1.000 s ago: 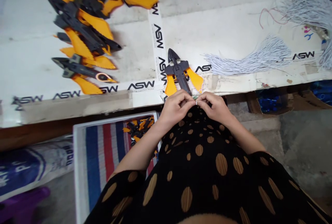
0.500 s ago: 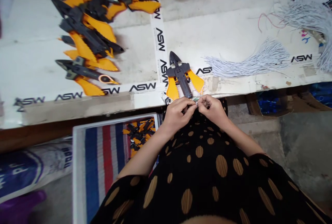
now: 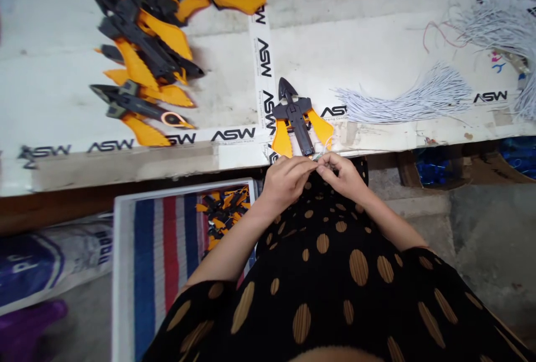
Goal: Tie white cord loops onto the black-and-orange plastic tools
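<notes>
At the table's front edge lies a black piece with a pointed tip and two orange wings, tip facing away from me. A thin white string loops by its right wing and runs down to my fingers. My left hand is closed in a pinch just below the piece's tail, its fingertips meeting those of the other hand. My right hand pinches the string there, thumb and forefinger pressed together. The string's end and any knot are hidden between the fingertips.
Similar black-and-orange pieces are heaped at the left and back. A bundle of white strings lies at right, with a bigger tangle beyond. Below the table edge stand a striped-lined bin holding more pieces and a cardboard box.
My fingertips have shifted slightly, the left fingers now straighter and overlapping the right fingertips. The view has moved a little; the winged piece lies as before.
</notes>
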A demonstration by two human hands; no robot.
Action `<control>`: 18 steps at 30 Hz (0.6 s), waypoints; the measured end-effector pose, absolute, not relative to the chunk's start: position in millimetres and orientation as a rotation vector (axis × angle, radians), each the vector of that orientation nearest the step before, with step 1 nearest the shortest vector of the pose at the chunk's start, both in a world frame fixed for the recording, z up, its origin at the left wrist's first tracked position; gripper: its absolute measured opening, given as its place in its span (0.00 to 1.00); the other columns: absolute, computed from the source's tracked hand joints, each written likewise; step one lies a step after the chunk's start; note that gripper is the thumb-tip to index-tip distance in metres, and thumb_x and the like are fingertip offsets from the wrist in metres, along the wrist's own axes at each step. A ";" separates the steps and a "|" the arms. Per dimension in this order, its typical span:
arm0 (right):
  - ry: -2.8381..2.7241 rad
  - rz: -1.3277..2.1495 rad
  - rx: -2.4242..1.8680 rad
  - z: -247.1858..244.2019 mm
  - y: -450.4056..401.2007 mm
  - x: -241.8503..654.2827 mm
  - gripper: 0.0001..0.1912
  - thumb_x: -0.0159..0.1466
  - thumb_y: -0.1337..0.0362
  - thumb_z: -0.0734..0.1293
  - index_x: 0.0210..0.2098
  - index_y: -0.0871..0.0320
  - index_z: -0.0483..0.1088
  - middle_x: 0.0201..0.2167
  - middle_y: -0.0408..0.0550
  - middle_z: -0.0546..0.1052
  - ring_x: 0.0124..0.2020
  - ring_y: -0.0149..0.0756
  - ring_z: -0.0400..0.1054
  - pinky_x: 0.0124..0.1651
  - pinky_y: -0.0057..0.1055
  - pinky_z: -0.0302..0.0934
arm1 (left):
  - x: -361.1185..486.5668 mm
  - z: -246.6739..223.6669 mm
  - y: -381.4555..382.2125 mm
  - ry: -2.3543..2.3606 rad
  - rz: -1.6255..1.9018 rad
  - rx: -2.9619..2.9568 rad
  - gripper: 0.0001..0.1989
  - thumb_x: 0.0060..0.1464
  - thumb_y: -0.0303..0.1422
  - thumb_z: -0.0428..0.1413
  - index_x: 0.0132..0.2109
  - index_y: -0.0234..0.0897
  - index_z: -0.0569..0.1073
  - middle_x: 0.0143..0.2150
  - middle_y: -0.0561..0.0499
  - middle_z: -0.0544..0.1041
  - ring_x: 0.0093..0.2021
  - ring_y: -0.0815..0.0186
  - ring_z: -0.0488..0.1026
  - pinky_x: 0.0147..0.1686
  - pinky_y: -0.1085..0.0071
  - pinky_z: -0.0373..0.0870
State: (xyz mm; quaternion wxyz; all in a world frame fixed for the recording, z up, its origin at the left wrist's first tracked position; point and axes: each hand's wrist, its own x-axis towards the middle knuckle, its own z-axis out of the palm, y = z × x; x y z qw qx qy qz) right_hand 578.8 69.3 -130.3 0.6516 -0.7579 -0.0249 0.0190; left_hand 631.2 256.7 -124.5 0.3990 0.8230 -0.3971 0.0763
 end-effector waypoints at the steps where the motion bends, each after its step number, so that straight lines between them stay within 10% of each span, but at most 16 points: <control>1: -0.036 0.089 -1.684 -130.1 69.9 578.9 0.10 0.68 0.56 0.64 0.37 0.56 0.68 0.27 0.39 0.67 0.25 0.28 0.58 0.29 0.26 0.56 | 632.8 -126.4 258.7 -1.062 0.217 2.109 0.07 0.66 0.30 0.54 0.44 0.40 0.77 0.41 0.47 0.83 0.41 0.64 0.79 0.38 0.67 0.68; 18: 0.027 0.109 -1.716 -130.0 63.8 574.2 0.12 0.67 0.53 0.67 0.36 0.56 0.70 0.24 0.37 0.66 0.23 0.27 0.56 0.27 0.26 0.52 | 629.7 -117.9 257.6 -0.690 -0.249 1.866 0.08 0.67 0.38 0.53 0.45 0.37 0.72 0.40 0.49 0.77 0.32 0.69 0.71 0.33 0.71 0.68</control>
